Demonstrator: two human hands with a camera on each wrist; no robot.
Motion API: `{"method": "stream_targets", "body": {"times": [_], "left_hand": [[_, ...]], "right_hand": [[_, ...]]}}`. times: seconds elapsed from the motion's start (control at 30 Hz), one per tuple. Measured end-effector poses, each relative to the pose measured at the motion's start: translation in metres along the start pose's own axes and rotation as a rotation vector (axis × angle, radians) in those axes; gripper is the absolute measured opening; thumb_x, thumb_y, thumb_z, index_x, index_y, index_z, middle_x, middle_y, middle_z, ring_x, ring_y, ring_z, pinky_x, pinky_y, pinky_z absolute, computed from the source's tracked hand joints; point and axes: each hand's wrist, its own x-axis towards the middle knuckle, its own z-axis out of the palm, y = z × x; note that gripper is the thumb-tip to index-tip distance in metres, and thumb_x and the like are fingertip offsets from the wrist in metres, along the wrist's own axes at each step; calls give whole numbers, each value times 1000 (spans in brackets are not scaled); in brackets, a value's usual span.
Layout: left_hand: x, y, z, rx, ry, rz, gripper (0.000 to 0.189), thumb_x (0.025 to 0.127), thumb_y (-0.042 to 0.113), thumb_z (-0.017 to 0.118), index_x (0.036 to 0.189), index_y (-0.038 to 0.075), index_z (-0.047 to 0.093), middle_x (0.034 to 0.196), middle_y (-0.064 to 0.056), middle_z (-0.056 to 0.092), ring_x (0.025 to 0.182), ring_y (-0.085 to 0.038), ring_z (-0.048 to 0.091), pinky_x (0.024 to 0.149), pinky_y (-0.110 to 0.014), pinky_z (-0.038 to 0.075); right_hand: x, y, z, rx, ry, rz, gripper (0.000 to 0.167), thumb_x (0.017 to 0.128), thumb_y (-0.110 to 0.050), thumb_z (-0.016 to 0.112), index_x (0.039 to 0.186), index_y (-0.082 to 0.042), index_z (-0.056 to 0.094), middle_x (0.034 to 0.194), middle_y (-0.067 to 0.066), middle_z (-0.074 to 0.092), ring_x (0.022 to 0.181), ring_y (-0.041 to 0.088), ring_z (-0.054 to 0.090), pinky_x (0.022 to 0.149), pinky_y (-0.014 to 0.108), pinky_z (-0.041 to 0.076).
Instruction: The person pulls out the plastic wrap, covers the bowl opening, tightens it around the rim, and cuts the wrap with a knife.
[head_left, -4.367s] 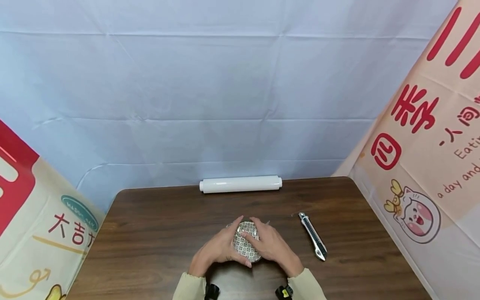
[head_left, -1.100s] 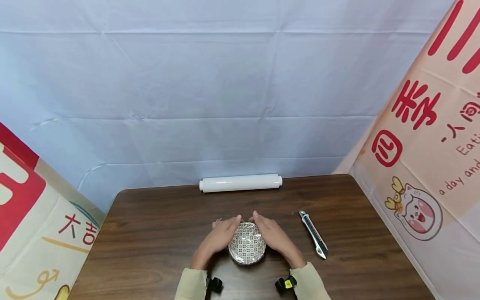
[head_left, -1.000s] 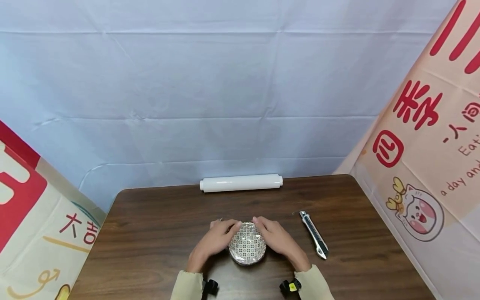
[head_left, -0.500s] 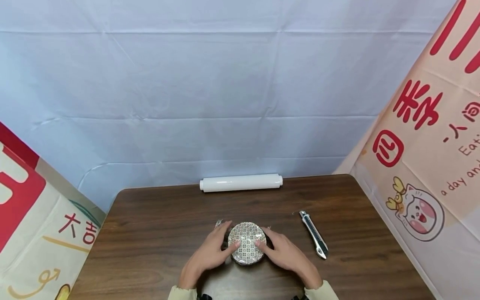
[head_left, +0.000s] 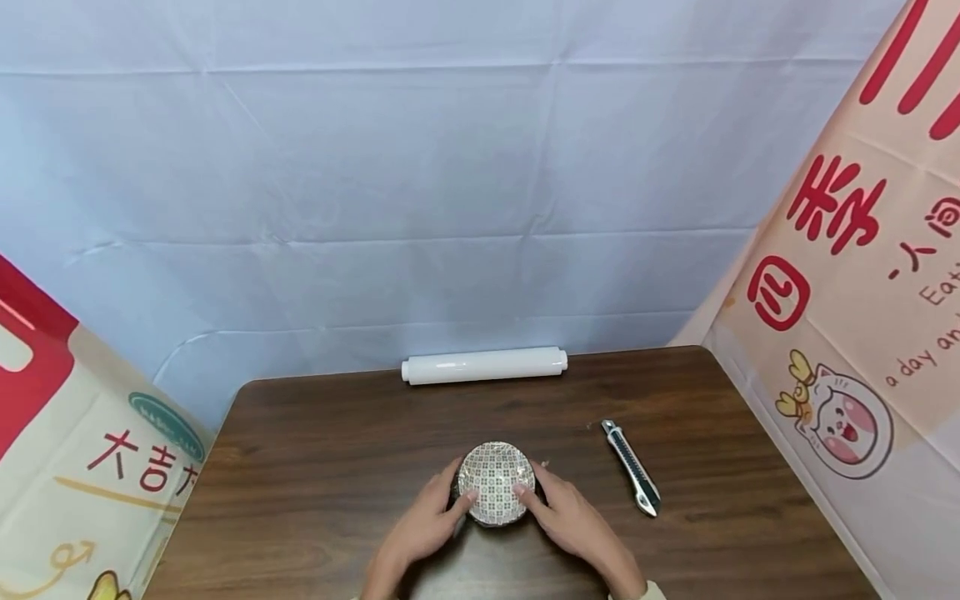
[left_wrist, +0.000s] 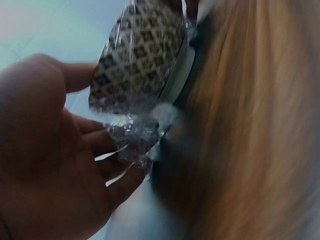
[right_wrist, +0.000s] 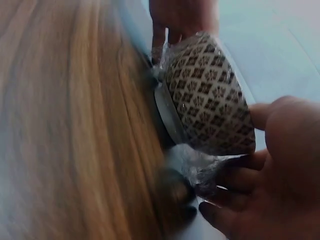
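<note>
A patterned bowl (head_left: 497, 483) stands near the front middle of the table, with shiny cling film stretched over its top. My left hand (head_left: 423, 521) holds its left side, thumb on the near rim. On the other side my right hand (head_left: 577, 517) mirrors it, thumb at the rim and fingers around the wall. Both wrist views show the bowl's outside (right_wrist: 210, 100) with its pale foot close over the wood. Crumpled film (left_wrist: 132, 132) gathers low on the wall by my left fingers, and more film (right_wrist: 200, 167) bunches at my right fingers.
A white roll of cling film (head_left: 484, 366) lies along the table's (head_left: 322, 467) back edge. To the right of the bowl lies a utility knife (head_left: 632, 468). A pale cloth hangs behind the table, with printed cloths at left and right.
Both hands have drawn back from the bowl's top and far rim to its sides, thumbs now on the near rim. The roll and the utility knife have stayed in place.
</note>
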Motion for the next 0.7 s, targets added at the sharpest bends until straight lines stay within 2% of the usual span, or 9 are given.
{"method": "stream_targets", "body": {"times": [0.1, 0.23, 0.43, 0.6, 0.7], "left_hand": [[-3, 4, 5, -41, 30, -47, 73, 110, 48, 50, 161, -2, 35, 161, -27, 46, 151, -49, 41, 123, -68, 32], [-5, 8, 9, -47, 77, -77, 70, 109, 45, 53, 157, -4, 41, 157, -27, 51, 147, -48, 46, 121, -66, 36], [-4, 10, 9, -9, 109, -75, 62, 107, 44, 57, 149, -2, 53, 143, -23, 64, 135, -46, 57, 115, -65, 43], [-6, 12, 7, 44, 118, -68, 55, 106, 44, 60, 141, 3, 62, 131, -16, 69, 129, -33, 59, 108, -58, 51], [-6, 11, 7, 72, 124, -49, 52, 105, 43, 61, 138, 3, 64, 131, -17, 68, 129, -34, 60, 108, -57, 51]], "right_hand": [[-3, -5, 3, -2, 52, 29, 52, 108, -46, 55, 149, -13, 58, 142, 11, 69, 135, 34, 63, 115, 57, 48], [-6, -10, 6, -11, 101, 72, 52, 108, -45, 56, 146, -10, 61, 139, 16, 70, 132, 39, 64, 112, 59, 50], [-6, -14, 9, -12, 124, 119, 48, 108, -43, 56, 142, -9, 64, 136, 18, 71, 128, 40, 66, 108, 59, 52], [-7, -15, 11, 9, 151, 135, 45, 107, -40, 59, 140, -10, 65, 121, 13, 77, 113, 32, 72, 96, 52, 58], [-9, -16, 14, 35, 163, 160, 45, 106, -41, 60, 139, -10, 67, 114, 8, 79, 108, 26, 73, 93, 47, 58]]}}
